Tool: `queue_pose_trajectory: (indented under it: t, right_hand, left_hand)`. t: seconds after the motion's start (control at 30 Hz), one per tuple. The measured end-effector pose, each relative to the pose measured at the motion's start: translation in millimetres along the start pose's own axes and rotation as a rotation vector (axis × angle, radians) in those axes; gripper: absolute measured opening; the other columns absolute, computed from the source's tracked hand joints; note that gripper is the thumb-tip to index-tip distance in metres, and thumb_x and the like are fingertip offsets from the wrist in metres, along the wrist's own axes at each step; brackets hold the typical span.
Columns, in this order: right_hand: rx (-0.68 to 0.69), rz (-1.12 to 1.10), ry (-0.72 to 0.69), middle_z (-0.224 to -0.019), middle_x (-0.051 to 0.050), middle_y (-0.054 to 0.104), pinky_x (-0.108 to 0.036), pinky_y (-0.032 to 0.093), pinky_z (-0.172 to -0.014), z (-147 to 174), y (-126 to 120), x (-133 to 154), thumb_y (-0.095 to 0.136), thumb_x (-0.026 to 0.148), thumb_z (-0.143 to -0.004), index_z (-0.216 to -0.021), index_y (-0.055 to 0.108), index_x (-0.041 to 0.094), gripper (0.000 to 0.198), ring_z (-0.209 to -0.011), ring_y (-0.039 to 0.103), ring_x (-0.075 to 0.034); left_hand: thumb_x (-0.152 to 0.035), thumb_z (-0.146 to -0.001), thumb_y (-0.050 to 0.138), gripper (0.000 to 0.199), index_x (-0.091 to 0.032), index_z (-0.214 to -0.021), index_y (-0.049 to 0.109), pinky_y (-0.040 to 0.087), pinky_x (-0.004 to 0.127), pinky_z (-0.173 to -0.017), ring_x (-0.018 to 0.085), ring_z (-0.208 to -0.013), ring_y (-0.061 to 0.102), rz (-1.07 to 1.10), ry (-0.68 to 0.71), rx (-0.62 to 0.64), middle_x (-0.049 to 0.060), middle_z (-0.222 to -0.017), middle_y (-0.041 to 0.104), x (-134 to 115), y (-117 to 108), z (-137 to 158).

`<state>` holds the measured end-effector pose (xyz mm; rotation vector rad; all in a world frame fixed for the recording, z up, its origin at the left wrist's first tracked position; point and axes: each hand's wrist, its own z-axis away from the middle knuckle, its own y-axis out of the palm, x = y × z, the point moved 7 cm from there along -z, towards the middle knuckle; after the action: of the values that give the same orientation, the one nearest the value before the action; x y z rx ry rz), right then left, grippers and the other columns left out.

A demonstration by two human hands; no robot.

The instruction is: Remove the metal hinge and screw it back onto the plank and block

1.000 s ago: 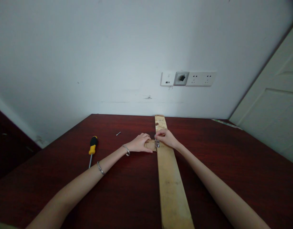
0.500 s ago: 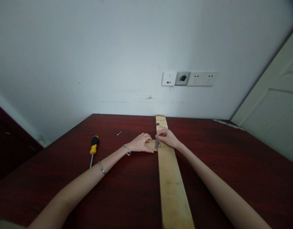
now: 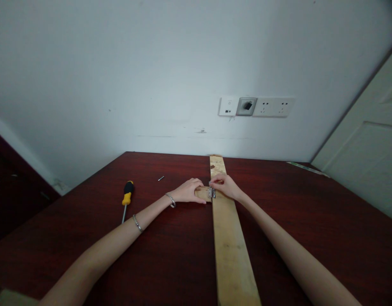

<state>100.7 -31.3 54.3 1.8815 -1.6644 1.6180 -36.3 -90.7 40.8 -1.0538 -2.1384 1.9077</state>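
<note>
My left hand (image 3: 187,191) lies curled over a small block (image 3: 203,193), pressing it against the edge of the long plank (image 3: 229,238) on the bench (image 3: 170,246), I judge to keep the two flush. My right hand (image 3: 226,185) pinches the hinge (image 3: 211,192) across that joint. A screwdriver (image 3: 127,199) and screw (image 3: 160,178) lie well apart to the left; I see no containers.

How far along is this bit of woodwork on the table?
Already placed: the long plank lies on the table with a small wood block butted against its side. In hand: the left hand presses the block, and the right hand steadies a small metal hinge across the joint. Left: the screwdriver and a loose screw lie untouched.
</note>
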Motion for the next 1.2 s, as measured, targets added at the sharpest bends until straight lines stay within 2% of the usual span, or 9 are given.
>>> queue_pose_trajectory:
  t: [0.7, 1.2]
  right_hand:
    - [-0.005, 0.008, 0.009, -0.082, -0.006, 0.073, -0.032, 0.051, -0.075, 1.7, 3.1, -4.2, 0.064, 0.033, -0.076, -0.075, 0.072, 0.018, 0.017, -0.078, 0.065, -0.019]
    - [0.025, 0.014, -0.025, -0.079, -0.004, 0.072, -0.031, 0.05, -0.075, 1.9, 6.2, 1.1, 0.064, 0.027, -0.075, -0.072, 0.072, 0.019, 0.011, -0.076, 0.064, -0.018]
  left_hand:
    - [-0.057, -0.067, 0.077, 0.064, -0.014, -0.11, 0.06, 0.044, 0.036, -0.097, 0.025, -0.109, 0.054, 0.041, 0.002, 0.008, 0.012, -0.117, 0.058, 0.2, -1.3, 0.5]
    - [-0.058, -0.066, 0.077, 0.064, -0.015, -0.111, 0.06, 0.044, 0.036, -0.097, 0.025, -0.109, 0.056, 0.028, -0.017, 0.006, 0.011, -0.116, 0.06, -1.3, -1.9, 0.2]
